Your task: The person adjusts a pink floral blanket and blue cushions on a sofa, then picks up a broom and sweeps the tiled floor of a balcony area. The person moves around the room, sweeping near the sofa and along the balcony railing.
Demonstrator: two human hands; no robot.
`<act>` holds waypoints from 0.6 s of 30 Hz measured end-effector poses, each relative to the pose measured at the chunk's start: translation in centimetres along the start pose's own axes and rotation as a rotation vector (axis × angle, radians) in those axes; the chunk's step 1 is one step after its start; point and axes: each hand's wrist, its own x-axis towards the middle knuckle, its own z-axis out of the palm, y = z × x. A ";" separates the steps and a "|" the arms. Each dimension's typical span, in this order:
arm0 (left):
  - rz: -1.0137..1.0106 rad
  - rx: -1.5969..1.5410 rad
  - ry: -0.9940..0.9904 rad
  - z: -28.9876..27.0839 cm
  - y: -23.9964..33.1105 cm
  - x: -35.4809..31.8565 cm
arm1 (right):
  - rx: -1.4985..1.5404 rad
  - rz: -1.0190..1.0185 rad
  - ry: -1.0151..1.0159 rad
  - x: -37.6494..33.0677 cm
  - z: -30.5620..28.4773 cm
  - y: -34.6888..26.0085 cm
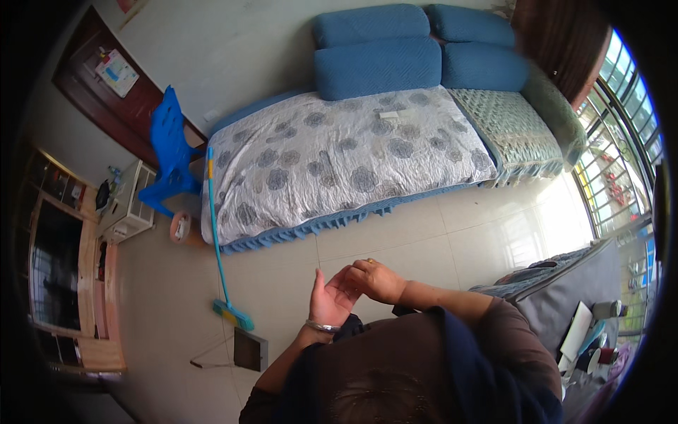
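Note:
In front of my body my two hands meet. My left hand (330,302) is turned palm up, its thumb raised and fingers stretched toward the right; a silver bangle (323,326) circles that wrist. My right hand (380,281), with a ring on one finger, curls its fingers over the fingers of the left. No tool shows in either hand, though the spot where the fingers overlap is partly hidden. Left of my hands, a teal broom (217,247) leans on the bed-like sofa with its bristles on the floor. A dark dustpan (248,349) stands beside my left forearm.
A long sofa (304,162) under a flowered cover runs along the far wall. A blue plastic chair (169,148) and a pink bin (181,226) stand at left, near a white cabinet (134,201). At right, a grey-covered table (551,304) carries cups and small items.

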 end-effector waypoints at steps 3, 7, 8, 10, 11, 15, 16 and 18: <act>0.043 0.011 -0.007 -2.6 5.1 -0.1 | 0.185 0.144 0.038 5.9 2.6 -1.3; 0.106 -0.025 0.010 -6.1 11.9 -0.3 | 0.476 0.289 -0.033 14.2 4.9 -2.5; 0.103 0.022 0.010 -6.8 13.4 0.0 | 0.589 0.351 -0.033 15.9 5.3 -2.9; 0.123 0.049 0.047 -7.5 15.7 0.3 | 0.833 0.454 -0.045 18.7 6.3 -3.1; 0.112 0.055 0.083 -8.4 17.0 0.4 | 0.950 0.496 -0.054 19.8 7.3 -3.0; 0.120 0.013 0.073 -12.6 21.7 1.7 | 1.272 0.702 -0.168 23.9 10.4 -1.5; 0.140 0.013 0.141 -13.2 22.6 2.3 | 1.400 0.763 -0.167 24.8 11.0 -0.9; 0.130 -0.123 0.046 -13.8 24.5 3.0 | 1.588 0.833 -0.219 27.0 12.1 0.2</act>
